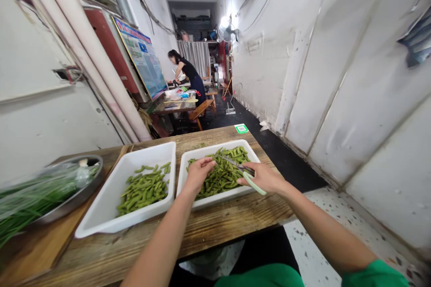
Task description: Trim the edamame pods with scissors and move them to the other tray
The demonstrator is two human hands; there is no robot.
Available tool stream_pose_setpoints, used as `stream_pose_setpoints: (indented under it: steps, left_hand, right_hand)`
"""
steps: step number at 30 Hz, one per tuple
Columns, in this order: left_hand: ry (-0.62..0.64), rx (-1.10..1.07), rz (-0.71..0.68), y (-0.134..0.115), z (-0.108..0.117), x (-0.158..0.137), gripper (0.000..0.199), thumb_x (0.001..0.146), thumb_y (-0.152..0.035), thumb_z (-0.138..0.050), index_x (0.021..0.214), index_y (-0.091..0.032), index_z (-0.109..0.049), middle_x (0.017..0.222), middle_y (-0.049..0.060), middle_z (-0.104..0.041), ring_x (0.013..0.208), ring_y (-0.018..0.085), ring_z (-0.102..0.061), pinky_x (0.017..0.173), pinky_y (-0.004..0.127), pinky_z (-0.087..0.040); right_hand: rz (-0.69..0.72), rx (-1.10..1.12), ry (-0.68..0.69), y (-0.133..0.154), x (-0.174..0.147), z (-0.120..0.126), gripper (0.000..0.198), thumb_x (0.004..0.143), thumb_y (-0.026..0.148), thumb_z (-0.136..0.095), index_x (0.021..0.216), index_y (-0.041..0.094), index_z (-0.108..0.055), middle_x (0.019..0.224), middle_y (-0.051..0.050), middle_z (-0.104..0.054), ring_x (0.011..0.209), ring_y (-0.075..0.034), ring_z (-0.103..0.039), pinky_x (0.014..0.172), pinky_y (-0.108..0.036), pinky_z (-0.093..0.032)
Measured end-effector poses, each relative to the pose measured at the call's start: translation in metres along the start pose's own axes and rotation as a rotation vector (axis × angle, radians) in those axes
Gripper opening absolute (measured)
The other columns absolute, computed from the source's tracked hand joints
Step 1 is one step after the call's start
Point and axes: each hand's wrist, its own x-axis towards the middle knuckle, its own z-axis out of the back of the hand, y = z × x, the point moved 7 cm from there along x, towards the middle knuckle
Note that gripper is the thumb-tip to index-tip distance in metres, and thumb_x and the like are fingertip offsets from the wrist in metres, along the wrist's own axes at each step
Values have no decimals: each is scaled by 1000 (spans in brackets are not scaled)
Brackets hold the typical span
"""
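My right hand (261,177) grips a pair of scissors (249,177) with pale green handles, its blades pointing left over the right white tray (256,154). Across from the blade tips, my left hand (200,172) is closed in a pinch on what looks like a green edamame pod, mostly hidden by the fingers. Beneath both hands, a pile of edamame pods (218,181) fills that tray. A second white tray (126,161) stands to its left, holding a looser heap of green pods (144,190).
Both trays stand on a wooden table (215,228). At the left, a metal bowl (67,206) holds bagged green stalks (37,193) beside a wooden board (50,246). Farther back, a person (188,71) bends over another table (171,105) near wooden chairs (204,107).
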Motion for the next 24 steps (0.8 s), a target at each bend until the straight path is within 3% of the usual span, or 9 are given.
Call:
stream_pose_setpoints:
  steps: [3, 6, 14, 19, 24]
  left_hand:
    - [39, -365, 107, 2, -18, -20, 38, 61, -36, -72, 88, -10, -65, 57, -2, -57, 46, 7, -44, 46, 20, -34]
    - [50, -501, 146, 2, -26, -27, 37, 55, -35, -77, 81, -10, -67, 56, -2, -56, 48, 6, -42, 46, 19, -33]
    - [-8, -553, 199, 11, -21, -26, 38, 51, -36, -79, 77, -9, -68, 53, -2, -55, 48, 6, -43, 43, 18, -31]
    - [-138, -602, 248, 17, -14, -31, 42, 49, -36, -80, 79, -10, -67, 57, -2, -57, 49, 6, -44, 43, 18, -31]
    - [-47, -574, 191, 14, -17, -31, 36, 52, -37, -78, 73, -10, -67, 49, -4, -51, 45, 5, -39, 42, 18, -27]
  right_hand:
    - [38, 24, 35, 9, -3, -3, 49, 69, 59, -61, 99, 20, -67, 69, 0, -59, 58, -13, -47, 54, -22, -32]
    - [32, 13, 53, 13, -1, -5, 47, 68, 57, -61, 94, 19, -68, 67, 0, -59, 57, -13, -46, 54, -22, -32]
    - [-34, -54, 59, 17, 4, -7, 50, 67, 57, -63, 99, 19, -68, 68, -2, -63, 60, -16, -53, 56, -23, -34]
    - [-54, -95, 30, 19, 7, -9, 45, 67, 55, -63, 94, 20, -69, 65, -3, -62, 59, -17, -53, 53, -23, -33]
    - [-2, -62, 85, 19, 14, -21, 43, 65, 55, -64, 89, 20, -70, 65, -2, -62, 55, -15, -50, 52, -23, -32]
